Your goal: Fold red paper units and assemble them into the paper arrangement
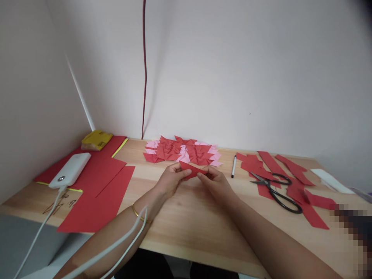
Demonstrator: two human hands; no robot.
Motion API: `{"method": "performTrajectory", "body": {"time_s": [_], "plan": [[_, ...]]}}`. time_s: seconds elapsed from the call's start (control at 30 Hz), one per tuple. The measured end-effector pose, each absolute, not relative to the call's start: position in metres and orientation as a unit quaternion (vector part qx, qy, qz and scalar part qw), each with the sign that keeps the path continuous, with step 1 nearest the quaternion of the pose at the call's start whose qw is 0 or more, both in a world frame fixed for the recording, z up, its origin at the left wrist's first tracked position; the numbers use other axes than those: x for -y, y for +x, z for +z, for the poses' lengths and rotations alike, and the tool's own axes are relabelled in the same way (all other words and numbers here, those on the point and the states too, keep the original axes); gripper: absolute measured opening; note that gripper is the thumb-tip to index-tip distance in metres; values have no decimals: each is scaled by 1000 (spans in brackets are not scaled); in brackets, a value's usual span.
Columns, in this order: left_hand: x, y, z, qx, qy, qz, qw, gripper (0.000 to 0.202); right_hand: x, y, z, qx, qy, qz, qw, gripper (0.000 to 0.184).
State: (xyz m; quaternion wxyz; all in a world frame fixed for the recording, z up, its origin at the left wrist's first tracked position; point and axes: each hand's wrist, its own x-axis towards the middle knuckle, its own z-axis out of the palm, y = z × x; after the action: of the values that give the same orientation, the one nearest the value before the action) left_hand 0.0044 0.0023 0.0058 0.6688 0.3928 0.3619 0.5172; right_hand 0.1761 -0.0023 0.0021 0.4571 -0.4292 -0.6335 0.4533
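Between my two hands is a small folded piece of red paper (pixel 192 169), held above the middle of the wooden table. My left hand (pixel 172 179) pinches its left end with the thumb on top. At the right end, my right hand (pixel 217 182) grips it between thumb and fingers. Just beyond my hands lies a spread of folded red and pink paper pieces (pixel 200 153), pointed and overlapping in rows. A white pen with a black tip (pixel 233 166) lies to the right of them.
Black-handled scissors (pixel 276 190) lie open on red paper strips (pixel 315 217) at right, near a white strip (pixel 331 181). Red sheets (pixel 99 209), a white power bank (pixel 70 170) and a yellow packet (pixel 97 140) sit at left. A white cable (pixel 43 224) crosses my left forearm.
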Motion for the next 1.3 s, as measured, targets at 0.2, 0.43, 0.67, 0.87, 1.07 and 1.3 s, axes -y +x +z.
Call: {"method": "performTrajectory", "body": {"time_s": [0.2, 0.43, 0.67, 0.87, 1.07, 1.3], "plan": [[-3, 5, 8, -360, 372, 530, 672, 26, 4, 176, 2, 633, -447, 439, 455, 24], [-6, 3, 6, -351, 364, 541, 673, 32, 2, 179, 1, 642, -446, 437, 445, 28], [-7, 2, 7, -355, 355, 539, 676, 37, 2, 180, 2, 640, -445, 435, 451, 35], [-5, 1, 4, -412, 451, 462, 643, 34, 2, 180, 3, 628, -455, 430, 462, 35], [-4, 3, 4, -416, 445, 489, 624, 30, 3, 176, 4, 595, -416, 506, 466, 29], [-1, 6, 4, -403, 480, 453, 634, 28, 2, 175, -1, 622, -384, 495, 470, 23]]}}
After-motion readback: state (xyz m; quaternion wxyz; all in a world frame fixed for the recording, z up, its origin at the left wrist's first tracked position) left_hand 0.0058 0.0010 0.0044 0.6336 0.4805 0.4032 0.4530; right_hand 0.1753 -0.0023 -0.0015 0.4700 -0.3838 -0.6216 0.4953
